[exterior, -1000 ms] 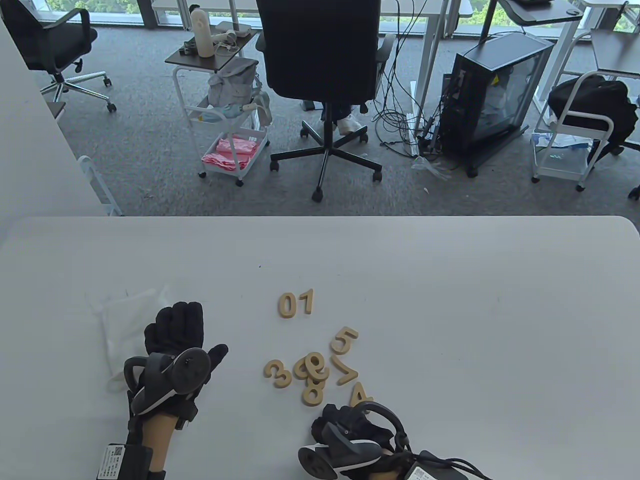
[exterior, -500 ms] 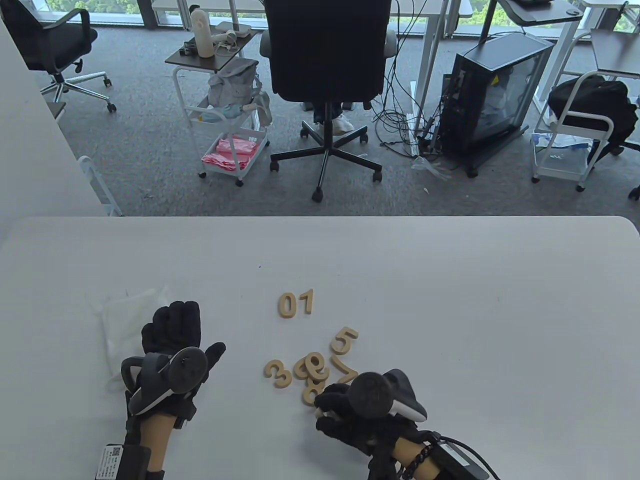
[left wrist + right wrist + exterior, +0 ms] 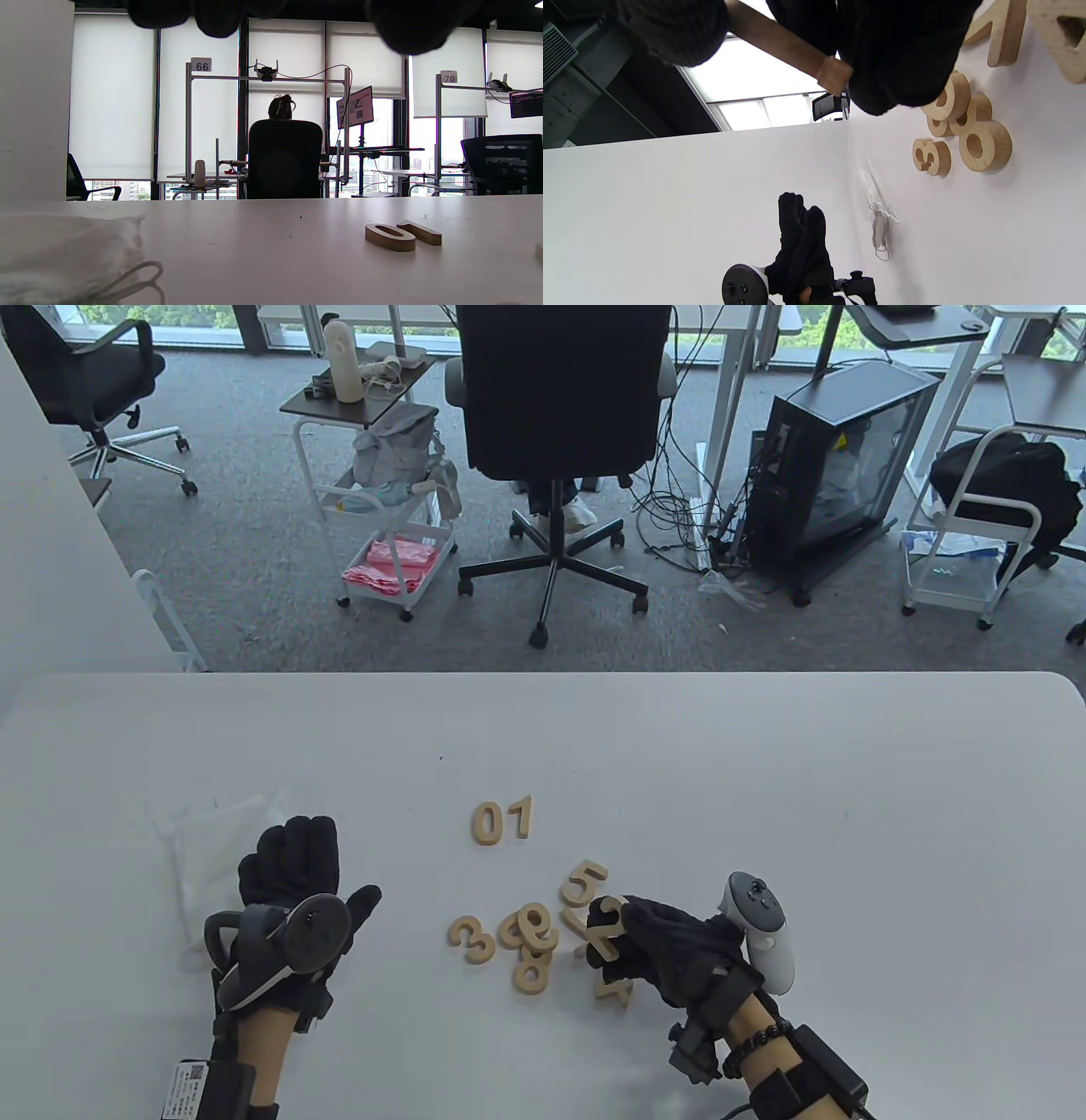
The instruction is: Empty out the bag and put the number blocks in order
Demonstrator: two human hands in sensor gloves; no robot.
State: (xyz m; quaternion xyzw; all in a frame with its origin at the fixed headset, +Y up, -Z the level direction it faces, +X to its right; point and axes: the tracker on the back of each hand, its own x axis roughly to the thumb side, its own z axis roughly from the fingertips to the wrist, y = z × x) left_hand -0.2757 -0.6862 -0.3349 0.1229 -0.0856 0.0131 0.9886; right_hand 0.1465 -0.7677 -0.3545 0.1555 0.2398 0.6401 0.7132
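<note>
My right hand [image 3: 679,946] is raised just above the table, its fingers [image 3: 632,918] curled and pinching the wooden 2 block [image 3: 607,933]. The block sits at my fingertips, tilted and clear of the white table [image 3: 764,780]. Directly below it lie the 7 block [image 3: 999,36] and the 4 block [image 3: 612,988], both partly covered by my hand in the table view. Just left of my fingertips is the loose cluster: the 5 block [image 3: 583,882], an overlapping pile of looped digits [image 3: 530,931] over the 8 block [image 3: 532,974], and the 3 block [image 3: 472,938]. Farther away, the 0 block [image 3: 489,824] and 1 block [image 3: 520,817] stand side by side, touching. My left hand [image 3: 293,891] rests flat, fingers together, on the edge of the empty white drawstring bag [image 3: 208,848], well apart from the blocks.
</note>
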